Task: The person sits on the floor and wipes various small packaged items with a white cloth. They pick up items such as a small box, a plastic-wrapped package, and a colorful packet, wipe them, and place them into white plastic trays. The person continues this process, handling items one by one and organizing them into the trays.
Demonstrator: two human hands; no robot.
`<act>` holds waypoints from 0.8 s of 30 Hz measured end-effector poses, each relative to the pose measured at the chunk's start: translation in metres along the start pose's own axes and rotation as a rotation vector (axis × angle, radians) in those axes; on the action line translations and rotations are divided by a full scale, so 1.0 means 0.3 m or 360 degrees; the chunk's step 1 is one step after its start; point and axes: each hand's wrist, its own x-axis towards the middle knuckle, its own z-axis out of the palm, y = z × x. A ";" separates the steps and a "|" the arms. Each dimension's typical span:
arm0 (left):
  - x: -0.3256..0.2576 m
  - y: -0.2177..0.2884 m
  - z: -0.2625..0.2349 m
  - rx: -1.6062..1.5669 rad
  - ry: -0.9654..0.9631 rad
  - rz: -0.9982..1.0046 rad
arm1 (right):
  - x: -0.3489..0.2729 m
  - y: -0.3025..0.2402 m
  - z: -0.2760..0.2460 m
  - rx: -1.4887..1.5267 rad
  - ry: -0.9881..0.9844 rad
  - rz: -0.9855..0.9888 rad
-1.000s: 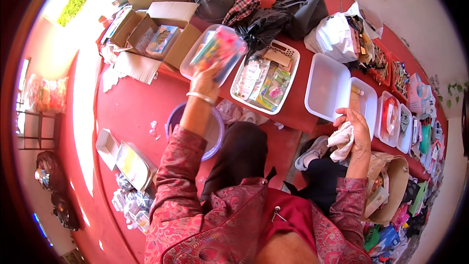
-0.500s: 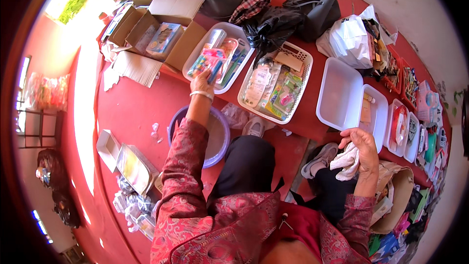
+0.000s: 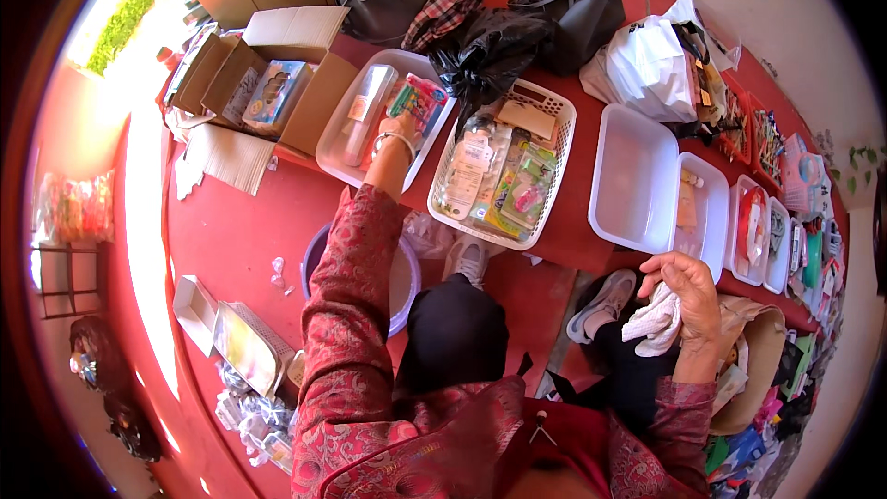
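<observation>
My left hand (image 3: 397,132) reaches into a white plastic tray (image 3: 331,152). Its fingers are closed on a pink packet with bright coloured contents (image 3: 425,97), at the tray's right side; the fingertips are partly hidden. Left of the hand, in the same tray, lies a long clear box with a white label (image 3: 370,102). My right hand (image 3: 693,300) is curled around a crumpled white cloth (image 3: 654,319), in front of the white tubs. To the right of the left hand stands a white perforated basket (image 3: 527,238) filled with packaged small goods.
An open cardboard box (image 3: 314,111) stands left of the tray. A purple-rimmed basin (image 3: 407,300) sits below my left forearm. Black bags (image 3: 573,14) lie at the back. An empty white tub (image 3: 633,180) and smaller tubs line the right, near a tan bag (image 3: 753,379).
My left hand has moved the pink packet to the right within the tray, uncovering the long clear box. The right hand keeps the cloth in nearly the same place. The view has shifted slightly.
</observation>
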 end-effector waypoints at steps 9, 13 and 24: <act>-0.172 0.004 -0.111 0.0754 0.0810 0.0715 | 0.002 0.012 0.042 -0.0177 -0.0001 0.0007; -0.130 -0.026 -0.104 0.1123 0.0553 0.1349 | 0.001 0.020 0.038 -0.0220 0.0031 -0.0018; 0.202 -0.114 0.000 0.1717 0.0461 0.1390 | 0.022 0.036 0.017 -0.0484 -0.0202 -0.0018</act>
